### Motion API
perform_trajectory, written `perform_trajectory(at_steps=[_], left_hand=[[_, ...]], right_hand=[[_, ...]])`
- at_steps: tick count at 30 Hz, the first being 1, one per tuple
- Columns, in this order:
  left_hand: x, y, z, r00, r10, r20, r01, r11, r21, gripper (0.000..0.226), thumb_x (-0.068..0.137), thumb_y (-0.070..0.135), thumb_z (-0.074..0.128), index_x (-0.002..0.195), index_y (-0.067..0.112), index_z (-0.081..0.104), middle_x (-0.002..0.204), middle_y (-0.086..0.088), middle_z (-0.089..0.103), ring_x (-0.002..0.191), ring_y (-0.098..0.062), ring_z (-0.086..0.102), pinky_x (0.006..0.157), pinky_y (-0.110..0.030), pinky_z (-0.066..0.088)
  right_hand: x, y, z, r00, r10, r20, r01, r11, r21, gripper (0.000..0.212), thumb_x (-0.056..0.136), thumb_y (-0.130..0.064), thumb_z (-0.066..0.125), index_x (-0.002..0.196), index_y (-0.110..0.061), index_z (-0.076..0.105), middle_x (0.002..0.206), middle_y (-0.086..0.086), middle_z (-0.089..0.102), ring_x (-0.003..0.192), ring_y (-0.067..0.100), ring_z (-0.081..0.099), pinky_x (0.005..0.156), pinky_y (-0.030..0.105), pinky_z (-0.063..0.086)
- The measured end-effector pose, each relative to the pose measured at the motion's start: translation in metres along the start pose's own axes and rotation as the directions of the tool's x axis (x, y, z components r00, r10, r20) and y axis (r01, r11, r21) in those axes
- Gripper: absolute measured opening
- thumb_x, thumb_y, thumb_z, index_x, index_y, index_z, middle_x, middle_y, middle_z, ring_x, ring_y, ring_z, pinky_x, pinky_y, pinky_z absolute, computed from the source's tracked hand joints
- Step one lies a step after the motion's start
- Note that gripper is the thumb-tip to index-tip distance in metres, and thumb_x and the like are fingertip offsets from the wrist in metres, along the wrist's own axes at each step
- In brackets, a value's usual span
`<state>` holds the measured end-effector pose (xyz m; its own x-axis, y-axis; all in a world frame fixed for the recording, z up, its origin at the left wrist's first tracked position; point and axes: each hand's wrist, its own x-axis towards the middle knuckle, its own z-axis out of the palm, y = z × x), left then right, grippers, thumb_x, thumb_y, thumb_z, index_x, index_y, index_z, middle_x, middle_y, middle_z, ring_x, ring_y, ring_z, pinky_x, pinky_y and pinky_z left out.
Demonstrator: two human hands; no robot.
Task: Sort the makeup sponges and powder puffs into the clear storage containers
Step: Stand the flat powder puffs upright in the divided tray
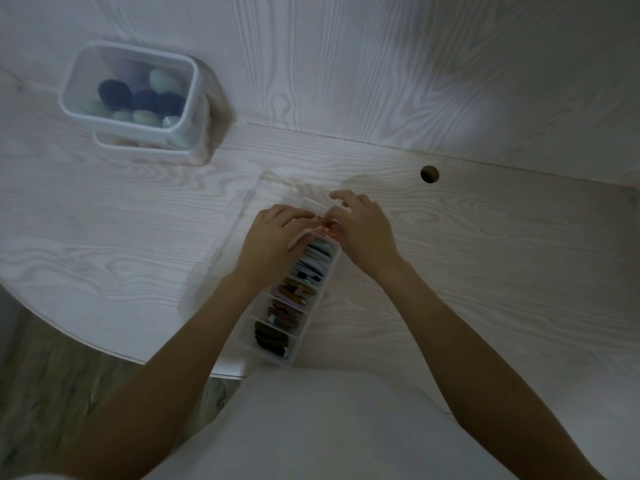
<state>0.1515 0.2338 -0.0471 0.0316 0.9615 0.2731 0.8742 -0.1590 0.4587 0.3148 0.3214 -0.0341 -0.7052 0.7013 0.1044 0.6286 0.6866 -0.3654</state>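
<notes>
Powder puffs are the matter in hand: a pinkish puff [313,233] sits between both hands at the far end of a long clear divided organizer [294,299], which lies near the counter's near edge, running away from the person. Fingers of the left hand [273,237] are curled over the puff from the left, and the thumb and fingers of the right hand [360,230] pinch it from the right, the right forefinger lifted and stretched toward the far edge. Both hands seem clamped on the same puff, though blur makes the exact contact hard to read.

By my judgement the step is seating this puff upright in the farthest compartment, behind the sections already packed with pale blue-white, olive, reddish-brown and dark puffs. The next move calls for pressing it down edge-first between the dividers without tipping the packed neighbours.

Toward the counter's far left corner stands a clear lidded container [138,98] holding dark blue and pale green sponges. A flat clear piece [242,209], perhaps the organizer's lid, lies just left of the hands; its outline is faint. A round hole [429,174] shows near the far edge. The farthest compartment is hidden under the hands, so its fill cannot be told.
</notes>
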Motion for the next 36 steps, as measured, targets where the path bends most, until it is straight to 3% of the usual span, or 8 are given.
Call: perform_trajectory(at_steps=[4,7,14,22,25,27,31,36], left_hand=[[-0.017,-0.014,-0.016,0.967,-0.215,-0.134,0.211,0.977,-0.038,0.029,0.089,0.026,0.055,0.114,0.016,0.064,0.119,-0.004,0.061,0.107,-0.022,0.050,0.091,-0.034,0.040],[-0.034,-0.031,-0.030,0.908,-0.401,-0.120,0.406,0.913,0.024,0.040,0.086,0.028,0.057,0.125,0.018,0.056,0.128,-0.008,0.053,0.115,-0.029,0.045,0.094,-0.040,0.037],[-0.047,-0.045,-0.041,0.526,-0.796,0.300,0.825,0.563,0.048,0.051,0.091,0.039,0.053,0.135,0.016,0.044,0.131,-0.007,0.055,0.117,-0.027,0.051,0.088,-0.031,0.038],[0.006,0.031,-0.066,0.845,-0.534,0.034,0.535,0.843,-0.058,0.027,0.092,0.028,0.055,0.116,0.017,0.061,0.109,0.000,0.067,0.096,-0.017,0.063,0.077,-0.028,0.046],[0.012,0.068,-0.071,0.921,-0.389,0.012,0.388,0.919,-0.073,0.016,0.088,0.023,0.058,0.103,0.020,0.061,0.105,0.004,0.066,0.093,-0.015,0.063,0.075,-0.032,0.049],[0.002,0.090,-0.062,0.964,-0.256,0.075,0.262,0.962,-0.081,0.021,0.082,0.018,0.065,0.102,0.018,0.059,0.116,0.001,0.061,0.101,-0.019,0.060,0.077,-0.032,0.047],[-0.031,0.111,-0.020,0.946,-0.177,0.270,0.171,0.984,0.046,0.057,0.079,0.050,0.059,0.127,0.024,0.044,0.155,-0.002,0.020,0.140,-0.032,0.020,0.109,-0.053,0.019],[-0.058,0.111,0.020,0.908,-0.300,0.293,0.224,0.938,0.265,0.087,0.078,0.080,0.000,0.149,0.029,0.001,0.157,-0.003,-0.008,0.142,-0.033,-0.013,0.110,-0.060,-0.009]], right_hand=[[-0.004,-0.005,-0.002,0.981,0.189,0.055,-0.196,0.920,0.339,0.023,0.092,-0.023,0.055,0.114,-0.017,0.054,0.112,0.000,0.062,0.094,0.019,0.061,0.070,0.030,0.045],[-0.002,-0.004,0.001,0.975,0.204,0.094,-0.222,0.938,0.268,0.027,0.095,-0.023,0.050,0.121,-0.017,0.054,0.108,0.005,0.067,0.092,0.023,0.062,0.067,0.027,0.041],[-0.016,0.006,0.001,0.956,0.293,-0.031,-0.291,0.956,0.039,0.026,0.098,-0.026,0.045,0.092,-0.007,0.061,0.075,0.010,0.066,0.065,0.028,0.059,0.054,0.032,0.038],[-0.084,0.035,-0.017,0.772,0.615,-0.161,-0.511,0.751,0.418,0.019,0.095,-0.022,0.052,0.092,-0.009,0.066,0.081,0.007,0.068,0.075,0.024,0.065,0.061,0.027,0.046],[-0.104,0.040,-0.033,0.652,0.739,0.169,-0.492,0.243,0.836,0.027,0.101,-0.026,0.037,0.111,-0.014,0.060,0.106,0.009,0.065,0.098,0.024,0.063,0.079,0.025,0.051],[-0.116,0.040,-0.044,0.620,0.733,0.280,-0.469,0.060,0.881,0.037,0.102,-0.038,0.029,0.122,-0.019,0.054,0.116,0.008,0.062,0.105,0.022,0.060,0.090,0.035,0.050],[-0.125,0.042,-0.052,0.627,0.721,0.297,-0.505,0.086,0.859,0.047,0.099,-0.050,0.021,0.133,-0.025,0.044,0.124,0.004,0.056,0.108,0.021,0.055,0.095,0.039,0.045],[-0.124,0.039,-0.052,0.806,0.558,0.195,-0.518,0.509,0.687,0.066,0.092,-0.045,0.052,0.147,-0.029,0.019,0.148,0.005,0.031,0.132,0.016,0.034,0.108,0.038,0.033]])
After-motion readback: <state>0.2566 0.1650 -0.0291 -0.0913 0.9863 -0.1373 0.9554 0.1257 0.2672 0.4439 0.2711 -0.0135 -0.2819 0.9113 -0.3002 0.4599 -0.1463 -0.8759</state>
